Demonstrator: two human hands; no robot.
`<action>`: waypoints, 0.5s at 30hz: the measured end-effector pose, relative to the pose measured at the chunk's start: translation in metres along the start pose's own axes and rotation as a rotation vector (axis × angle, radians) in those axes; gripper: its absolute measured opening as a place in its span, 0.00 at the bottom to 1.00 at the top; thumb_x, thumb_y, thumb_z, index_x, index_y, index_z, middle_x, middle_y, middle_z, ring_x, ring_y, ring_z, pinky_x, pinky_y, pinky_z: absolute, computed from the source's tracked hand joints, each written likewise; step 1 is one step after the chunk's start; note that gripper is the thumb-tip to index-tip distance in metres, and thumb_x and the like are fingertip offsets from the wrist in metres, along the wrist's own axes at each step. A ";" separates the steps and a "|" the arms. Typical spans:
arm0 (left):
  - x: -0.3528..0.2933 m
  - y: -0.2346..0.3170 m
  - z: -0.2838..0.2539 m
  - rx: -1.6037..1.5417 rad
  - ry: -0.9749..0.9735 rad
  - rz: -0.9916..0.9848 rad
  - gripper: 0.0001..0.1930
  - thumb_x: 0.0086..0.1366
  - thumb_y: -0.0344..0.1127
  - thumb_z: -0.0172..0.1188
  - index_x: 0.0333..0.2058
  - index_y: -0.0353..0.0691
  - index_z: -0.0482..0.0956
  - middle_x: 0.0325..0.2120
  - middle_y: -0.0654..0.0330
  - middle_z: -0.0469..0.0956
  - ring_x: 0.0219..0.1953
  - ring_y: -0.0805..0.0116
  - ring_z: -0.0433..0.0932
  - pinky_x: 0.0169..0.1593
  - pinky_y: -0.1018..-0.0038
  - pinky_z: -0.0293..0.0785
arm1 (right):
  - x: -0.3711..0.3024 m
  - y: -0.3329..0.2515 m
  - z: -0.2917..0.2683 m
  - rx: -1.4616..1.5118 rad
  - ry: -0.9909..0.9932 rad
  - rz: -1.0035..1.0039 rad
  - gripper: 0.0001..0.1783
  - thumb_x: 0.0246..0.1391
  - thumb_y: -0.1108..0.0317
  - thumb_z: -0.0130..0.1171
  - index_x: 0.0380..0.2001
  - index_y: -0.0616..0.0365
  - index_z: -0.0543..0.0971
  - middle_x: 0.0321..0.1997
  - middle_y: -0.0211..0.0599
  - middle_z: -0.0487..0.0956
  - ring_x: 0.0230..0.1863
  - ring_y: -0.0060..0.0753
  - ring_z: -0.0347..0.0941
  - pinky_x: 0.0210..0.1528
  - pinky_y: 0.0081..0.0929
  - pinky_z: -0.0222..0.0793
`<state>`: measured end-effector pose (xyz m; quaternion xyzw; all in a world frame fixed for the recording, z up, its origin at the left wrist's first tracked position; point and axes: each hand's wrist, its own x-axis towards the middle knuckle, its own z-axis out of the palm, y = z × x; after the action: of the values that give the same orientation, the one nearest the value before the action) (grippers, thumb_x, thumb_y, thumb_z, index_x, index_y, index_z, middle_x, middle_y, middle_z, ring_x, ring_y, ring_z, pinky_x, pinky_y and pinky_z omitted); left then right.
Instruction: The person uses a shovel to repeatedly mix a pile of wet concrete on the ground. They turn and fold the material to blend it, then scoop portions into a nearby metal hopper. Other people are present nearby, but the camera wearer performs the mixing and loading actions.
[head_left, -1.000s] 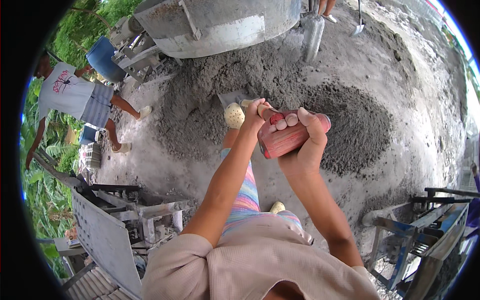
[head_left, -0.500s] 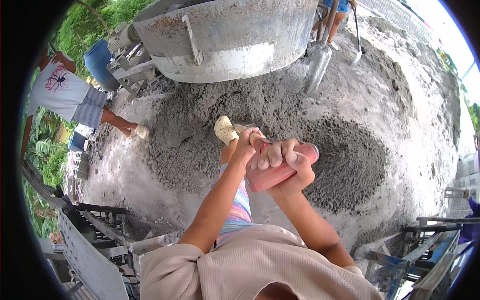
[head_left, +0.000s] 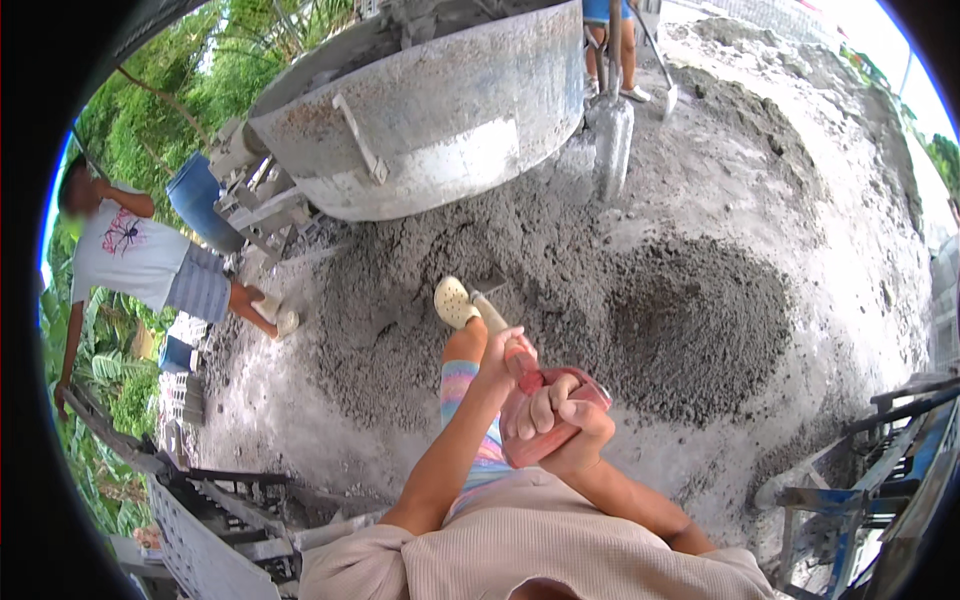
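I hold a shovel by its red D-shaped handle (head_left: 520, 446) and pale shaft (head_left: 490, 314). My right hand (head_left: 568, 424) is closed round the end grip of the handle. Just ahead, my left hand (head_left: 504, 352) wraps the shaft where the red part begins. The shaft slopes away toward the grey wet mix (head_left: 400, 265). Beside my cream clog (head_left: 453, 302), only a small bit of the blade shows, and the rest is hidden.
A big round mixer drum (head_left: 430, 130) stands ahead. Against its right side another shovel (head_left: 612, 150) stands upright. A ring-shaped heap (head_left: 700, 330) lies right. One person (head_left: 135, 250) stands left; another (head_left: 612, 50) stands behind the upright shovel. Metal frames (head_left: 850, 490) flank me.
My hands and the handle have come down and nearer my body, and more of the shaft shows. The view has shifted, with the mixer and the people placed differently in it.
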<state>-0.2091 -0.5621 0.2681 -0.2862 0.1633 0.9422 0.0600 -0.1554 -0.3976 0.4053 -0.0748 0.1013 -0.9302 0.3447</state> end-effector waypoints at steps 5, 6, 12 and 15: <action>-0.001 0.023 0.004 0.197 0.060 0.217 0.09 0.52 0.35 0.49 0.17 0.39 0.65 0.13 0.59 0.68 0.16 0.66 0.68 0.25 0.72 0.67 | 0.036 0.008 -0.006 -0.118 0.088 0.036 0.11 0.31 0.63 0.50 0.10 0.53 0.60 0.14 0.35 0.65 0.17 0.39 0.64 0.23 0.37 0.64; -0.004 0.016 -0.002 0.184 0.074 0.223 0.09 0.52 0.35 0.49 0.17 0.39 0.65 0.13 0.59 0.68 0.16 0.66 0.68 0.25 0.72 0.67 | 0.024 0.008 -0.017 -0.087 0.066 0.053 0.11 0.31 0.63 0.50 0.10 0.54 0.60 0.14 0.35 0.66 0.19 0.39 0.65 0.25 0.37 0.65; -0.002 -0.001 -0.018 0.178 0.060 0.224 0.09 0.52 0.35 0.49 0.18 0.39 0.65 0.14 0.59 0.68 0.15 0.66 0.68 0.23 0.72 0.67 | -0.015 -0.005 -0.001 -0.151 0.372 0.156 0.07 0.36 0.64 0.50 0.16 0.56 0.68 0.25 0.38 0.70 0.30 0.36 0.68 0.37 0.34 0.64; 0.009 0.000 -0.031 0.211 0.052 0.222 0.08 0.52 0.35 0.49 0.18 0.39 0.66 0.14 0.59 0.68 0.15 0.65 0.68 0.23 0.71 0.67 | -0.011 0.001 -0.003 -0.195 0.474 0.116 0.05 0.34 0.69 0.51 0.16 0.59 0.68 0.21 0.39 0.70 0.27 0.35 0.68 0.34 0.32 0.65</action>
<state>-0.2008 -0.5726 0.2392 -0.2829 0.2938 0.9128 -0.0192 -0.1467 -0.3906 0.4014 0.1182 0.2723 -0.8864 0.3552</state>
